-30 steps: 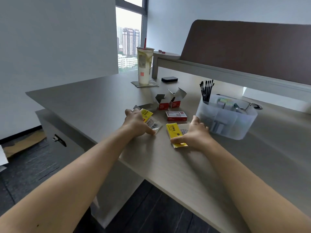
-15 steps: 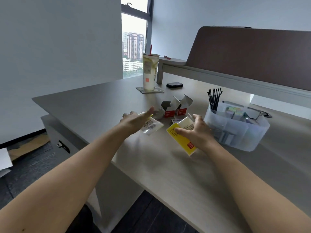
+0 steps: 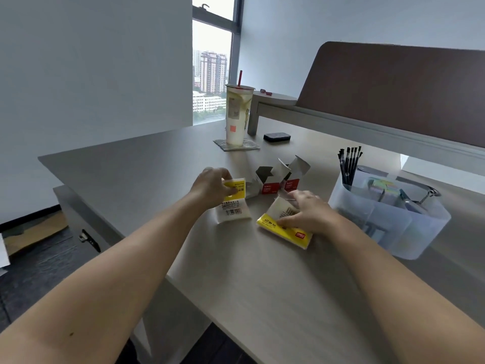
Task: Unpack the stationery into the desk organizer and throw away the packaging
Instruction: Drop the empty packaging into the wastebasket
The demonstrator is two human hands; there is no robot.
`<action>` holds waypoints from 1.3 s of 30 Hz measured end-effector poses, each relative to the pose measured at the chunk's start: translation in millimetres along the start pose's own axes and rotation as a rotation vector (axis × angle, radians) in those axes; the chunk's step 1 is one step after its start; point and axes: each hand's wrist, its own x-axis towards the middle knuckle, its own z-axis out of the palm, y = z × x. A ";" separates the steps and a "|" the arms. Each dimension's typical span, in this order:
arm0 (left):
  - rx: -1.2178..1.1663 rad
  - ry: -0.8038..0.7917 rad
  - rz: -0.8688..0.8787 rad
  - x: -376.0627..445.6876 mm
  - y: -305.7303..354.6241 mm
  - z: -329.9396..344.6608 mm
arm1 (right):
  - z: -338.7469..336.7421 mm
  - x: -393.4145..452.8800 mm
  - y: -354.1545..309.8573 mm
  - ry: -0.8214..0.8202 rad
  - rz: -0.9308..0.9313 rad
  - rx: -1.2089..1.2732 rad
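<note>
Pale wood counter [image 3: 262,271] carries a translucent organizer [image 3: 388,222]. Left of the organizer, the right hand [image 3: 312,216] pinches a yellow packet [image 3: 284,228]; farther left, the left hand [image 3: 212,186] pinches another packet [image 3: 233,206]. Behind them stand opened red boxes [image 3: 278,178].

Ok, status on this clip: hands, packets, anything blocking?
Left hand pinching yellow-and-clear packet. Right hand gripping second packet on desk. Organizer right, unobstructed. Opened red boxes behind.
</note>
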 end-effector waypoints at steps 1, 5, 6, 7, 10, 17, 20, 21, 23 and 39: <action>0.009 -0.022 -0.009 2.9 0.0 2.7 | 0.8 1.0 0.5 -0.015 0.005 0.032; 0.004 -0.060 -0.018 9.2 -0.1 13.7 | 2.6 3.3 2.4 0.008 0.034 0.051; -0.013 -0.052 -0.021 9.5 -0.7 15.9 | 3.0 3.4 2.4 0.014 0.044 0.031; -0.034 -0.046 -0.033 9.4 -1.5 17.3 | 3.3 2.9 2.1 0.019 0.051 0.018; -0.074 -0.035 -0.092 9.9 -4.8 17.5 | 4.6 1.8 1.7 0.057 0.043 0.028; -0.097 0.009 -0.103 -0.1 -8.0 13.8 | 6.6 -6.9 -0.1 0.178 -0.031 0.126; -0.156 0.011 -0.108 -6.6 -9.2 11.0 | 5.6 -10.1 -2.7 0.179 -0.037 0.229; -0.176 0.014 -0.117 -9.3 -9.5 9.0 | 5.2 -11.6 -3.9 0.162 -0.033 0.276; -0.221 0.014 -0.131 -16.1 -10.3 3.4 | 4.6 -14.9 -6.8 0.134 -0.025 0.368; -0.405 0.289 -0.264 -212.7 -132.4 -140.9 | 52.4 -102.6 -194.1 0.030 -0.347 0.476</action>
